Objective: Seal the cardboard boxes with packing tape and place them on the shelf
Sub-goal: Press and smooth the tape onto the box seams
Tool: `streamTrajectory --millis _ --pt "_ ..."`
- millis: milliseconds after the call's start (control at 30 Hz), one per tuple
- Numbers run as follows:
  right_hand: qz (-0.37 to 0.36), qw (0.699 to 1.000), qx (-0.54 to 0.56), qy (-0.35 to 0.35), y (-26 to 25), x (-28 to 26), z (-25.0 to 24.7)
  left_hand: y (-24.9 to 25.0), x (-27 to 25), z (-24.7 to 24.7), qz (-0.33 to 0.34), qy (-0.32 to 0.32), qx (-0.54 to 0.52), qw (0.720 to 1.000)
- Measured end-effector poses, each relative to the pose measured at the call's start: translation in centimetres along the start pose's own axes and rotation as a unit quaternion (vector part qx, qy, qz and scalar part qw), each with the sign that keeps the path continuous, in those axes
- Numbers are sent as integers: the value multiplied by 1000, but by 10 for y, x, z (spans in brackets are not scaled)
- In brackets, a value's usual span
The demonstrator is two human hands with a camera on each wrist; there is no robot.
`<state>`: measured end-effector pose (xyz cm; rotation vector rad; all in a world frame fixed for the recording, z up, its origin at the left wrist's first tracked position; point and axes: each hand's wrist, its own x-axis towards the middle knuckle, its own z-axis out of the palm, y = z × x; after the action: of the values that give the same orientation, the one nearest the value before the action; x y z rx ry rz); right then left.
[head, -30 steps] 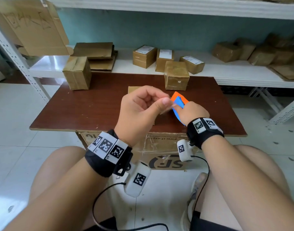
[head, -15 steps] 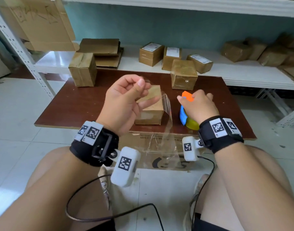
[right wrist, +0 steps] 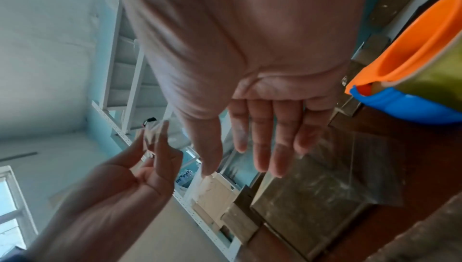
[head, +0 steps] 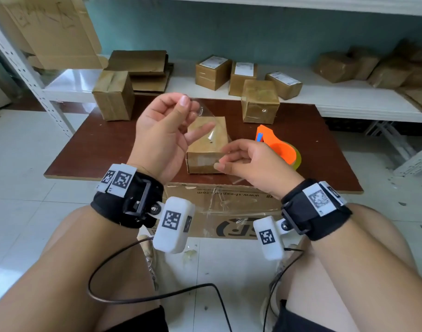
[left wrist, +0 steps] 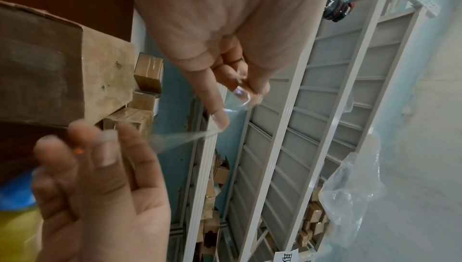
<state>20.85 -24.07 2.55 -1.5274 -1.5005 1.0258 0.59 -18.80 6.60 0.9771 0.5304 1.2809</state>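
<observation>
Head view, near to far: two bare knees and wired wrist bands lowest, a printed carton (head: 229, 212) under the near edge of the brown table (head: 97, 149). Above that edge, a clear strip of tape (head: 205, 123), long axis slanting from upper left down to lower right. Left hand (head: 164, 130) raised, upper end of the strip pinched between thumb and fingertips, forefinger sticking out toward the right. Right hand (head: 255, 161) lower, fingers loosely extended at the strip's lower end; real grip or mere touch hard to tell, the film nearly invisible and blurred in both wrist views. Directly behind the strip, a small cardboard box (head: 207, 149) on the table, long axis running away from the body, near face just inside the table edge. Just right of it, touching the table, an orange and blue tape dispenser (head: 277, 147), nose pointing away and left, partly hidden by the right hand. Open tabletop left of the box. Farther back, one box at the left rear corner (head: 114, 94) and another at rear centre-right (head: 260, 101). Beyond, a white shelf (head: 349, 97) with labelled boxes (head: 213, 71) and flattened cardboard (head: 143, 68); wrapped parcels at far right cut off by the frame.
</observation>
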Motion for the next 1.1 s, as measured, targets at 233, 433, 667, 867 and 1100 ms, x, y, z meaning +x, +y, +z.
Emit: streamTrajectory --millis 233,433,667,867,1100 --pt "17 996 -85 34 2 -7 -13 3 0 -1 31 10 5 999" --pt "34 994 -88 46 9 -13 -23 13 9 -15 53 22 -12 998" --pt "57 994 -32 83 18 -6 -35 26 28 -46 41 108 -95 989" --pt "94 984 119 98 14 4 -35 29 41 -62 12 170 -167 971" --pt "97 953 266 106 4 16 -47 30 59 -84 1 150 -90 985"
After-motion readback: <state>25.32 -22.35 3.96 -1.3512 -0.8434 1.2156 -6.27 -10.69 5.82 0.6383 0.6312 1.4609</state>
